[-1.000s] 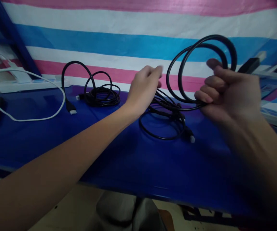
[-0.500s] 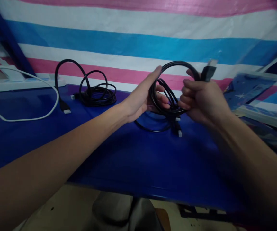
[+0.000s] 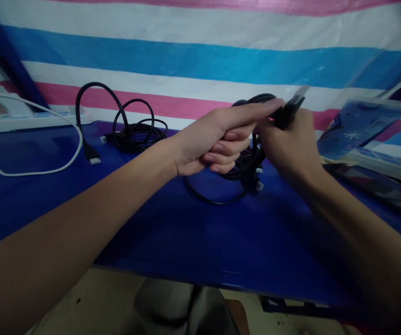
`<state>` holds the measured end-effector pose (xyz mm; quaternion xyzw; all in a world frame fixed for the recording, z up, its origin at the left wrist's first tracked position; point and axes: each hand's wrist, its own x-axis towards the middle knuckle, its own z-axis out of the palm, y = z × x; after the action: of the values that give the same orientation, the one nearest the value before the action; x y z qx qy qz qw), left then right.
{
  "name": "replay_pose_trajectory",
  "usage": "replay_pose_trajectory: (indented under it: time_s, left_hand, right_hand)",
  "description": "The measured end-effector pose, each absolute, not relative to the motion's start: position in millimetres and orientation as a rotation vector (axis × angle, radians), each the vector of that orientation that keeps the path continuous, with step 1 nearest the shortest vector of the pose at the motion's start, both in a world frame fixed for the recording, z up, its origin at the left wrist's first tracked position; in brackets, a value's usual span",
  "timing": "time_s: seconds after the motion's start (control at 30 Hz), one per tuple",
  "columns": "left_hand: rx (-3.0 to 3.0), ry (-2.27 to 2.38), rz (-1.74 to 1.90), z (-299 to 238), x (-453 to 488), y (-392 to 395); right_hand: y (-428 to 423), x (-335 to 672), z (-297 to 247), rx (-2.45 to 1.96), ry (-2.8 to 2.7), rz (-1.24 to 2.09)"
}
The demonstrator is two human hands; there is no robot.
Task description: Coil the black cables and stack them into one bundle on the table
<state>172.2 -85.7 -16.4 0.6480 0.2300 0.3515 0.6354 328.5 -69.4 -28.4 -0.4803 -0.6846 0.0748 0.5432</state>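
Over the blue table [image 3: 82, 209], my left hand [image 3: 217, 139] is closed around a coil of black cable [image 3: 245, 163]; part of that cable droops in a loop onto the table. My right hand [image 3: 287, 144] is just to the right, fingers pinched on the cable's black plug end [image 3: 291, 109], which sticks up past my left fingertips. The two hands touch over the coil. Much of the coil is hidden behind my fingers.
A second bundle of black cable [image 3: 134, 130] with a plug [image 3: 94, 158] lies at the back left. A white cable [image 3: 40, 172] and a white power strip [image 3: 22, 122] sit at the far left. Blue packaging [image 3: 357, 125] rests at the right. A striped sheet [image 3: 186, 60] hangs behind.
The wide loops held in my right hand came down and left to my left hand, which closed around them. The coil is now gathered tight between both hands.
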Motion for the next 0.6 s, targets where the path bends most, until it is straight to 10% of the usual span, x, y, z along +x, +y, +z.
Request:
replay_pose_trajectory:
  time_s: [0.3, 0.6]
  left_hand:
    - [1.564, 0.778, 1.343, -22.5, 168.9, -68.8]
    - [1.487, 0.235, 0.495, -15.2, 160.2, -82.8]
  right_hand:
    - [-77.8, 317.7, -26.2, -0.926, -1.469, 1.156]
    - [-78.2, 318.0, -28.2, -0.910, -1.461, 0.956]
